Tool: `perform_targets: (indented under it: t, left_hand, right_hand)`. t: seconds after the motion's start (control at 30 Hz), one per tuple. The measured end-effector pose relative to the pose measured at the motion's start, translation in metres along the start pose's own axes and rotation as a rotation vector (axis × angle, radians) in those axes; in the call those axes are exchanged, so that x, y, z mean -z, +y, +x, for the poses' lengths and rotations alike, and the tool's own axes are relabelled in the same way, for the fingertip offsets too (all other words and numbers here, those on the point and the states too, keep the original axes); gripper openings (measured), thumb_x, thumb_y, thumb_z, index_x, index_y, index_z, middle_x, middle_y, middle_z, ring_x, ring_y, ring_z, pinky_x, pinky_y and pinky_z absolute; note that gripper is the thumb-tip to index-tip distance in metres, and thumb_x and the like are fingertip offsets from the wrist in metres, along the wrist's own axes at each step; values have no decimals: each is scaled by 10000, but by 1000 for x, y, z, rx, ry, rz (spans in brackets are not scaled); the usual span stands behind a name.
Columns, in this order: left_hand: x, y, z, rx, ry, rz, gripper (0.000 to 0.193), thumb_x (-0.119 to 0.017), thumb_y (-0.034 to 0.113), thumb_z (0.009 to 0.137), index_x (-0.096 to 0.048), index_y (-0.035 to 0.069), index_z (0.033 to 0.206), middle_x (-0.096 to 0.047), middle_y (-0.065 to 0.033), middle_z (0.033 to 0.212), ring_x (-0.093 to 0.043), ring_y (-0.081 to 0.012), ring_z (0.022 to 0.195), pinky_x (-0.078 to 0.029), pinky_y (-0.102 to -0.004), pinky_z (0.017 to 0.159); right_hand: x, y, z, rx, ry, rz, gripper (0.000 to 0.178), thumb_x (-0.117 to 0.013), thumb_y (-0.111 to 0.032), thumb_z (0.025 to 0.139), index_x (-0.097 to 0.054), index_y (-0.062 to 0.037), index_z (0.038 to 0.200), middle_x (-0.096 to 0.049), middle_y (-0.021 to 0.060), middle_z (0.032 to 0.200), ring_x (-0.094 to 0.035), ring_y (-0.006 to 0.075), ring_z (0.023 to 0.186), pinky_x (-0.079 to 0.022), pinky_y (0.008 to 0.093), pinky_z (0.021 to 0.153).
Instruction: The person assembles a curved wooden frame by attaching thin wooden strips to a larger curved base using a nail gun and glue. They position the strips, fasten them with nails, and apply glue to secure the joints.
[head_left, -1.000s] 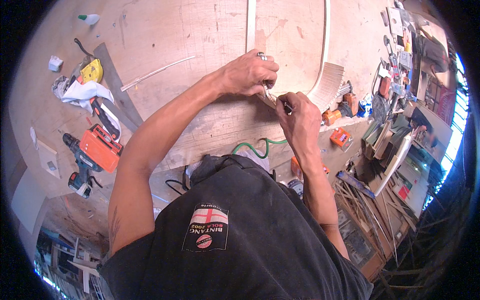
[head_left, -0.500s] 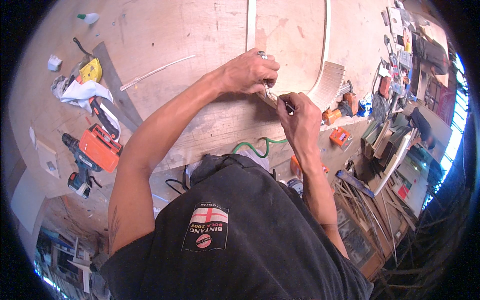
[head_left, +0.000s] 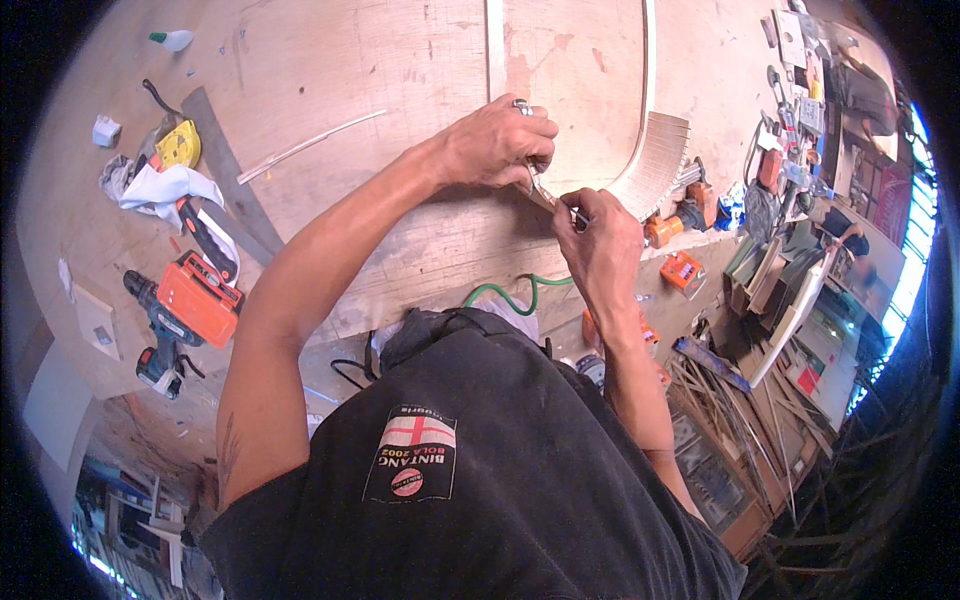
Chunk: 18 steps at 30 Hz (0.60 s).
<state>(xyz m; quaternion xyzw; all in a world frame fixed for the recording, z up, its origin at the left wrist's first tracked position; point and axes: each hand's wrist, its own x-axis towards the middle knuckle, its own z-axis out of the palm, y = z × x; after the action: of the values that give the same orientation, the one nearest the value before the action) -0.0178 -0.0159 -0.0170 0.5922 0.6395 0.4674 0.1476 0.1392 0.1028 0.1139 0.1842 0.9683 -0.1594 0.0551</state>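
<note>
A pale wooden strip, bent into a curve with rows of close cuts across its wide flank, lies on the worktable with two long straight legs running away from me. At its near left part, my left hand, with a ring on one finger, is closed round the edge of the wood. My right hand is to the right of it, fingers pinched on a small thin dark-and-metallic piece whose kind I cannot make out. Between the hands a narrow light edge of the wood shows; the fingers hide the rest.
On the left lie a cordless drill, an orange case, a handsaw, a yellow tape measure and a thin wood stick. A green hose hangs by the table's near edge. Orange power tool and clutter stand right.
The bent wood has shifted very slightly left in view. My right fingers have turned a little around the small piece. A person's arm at the far right has moved.
</note>
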Motion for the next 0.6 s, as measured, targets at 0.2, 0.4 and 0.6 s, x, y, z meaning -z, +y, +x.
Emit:
perform_targets:
  t: [0.2,0.4,0.6]
  left_hand:
    - [-1,0,-1,-13,27,-25,247,-845,114,689,-656,104,849,-583,0,891,-607,-210,976,-465,-428,917]
    - [-3,0,-2,-22,59,-22,239,-832,112,683,-646,99,832,-567,-18,875,-598,-229,961,-462,-425,929]
    - [-3,-1,-2,-26,57,-10,244,-834,130,689,-641,98,835,-571,-16,885,-603,-229,978,-465,-429,917]
  right_hand:
    - [5,-4,8,6,-7,-64,169,-770,-213,869,-781,-72,960,-683,158,850,-688,362,705,-523,454,638]
    - [1,-10,10,-7,-46,-114,157,-777,-219,872,-810,-136,1001,-678,123,838,-693,322,700,-521,429,624]
    - [-20,6,3,-23,40,112,134,-774,-168,882,-798,-98,993,-728,119,881,-720,291,702,-546,394,638]
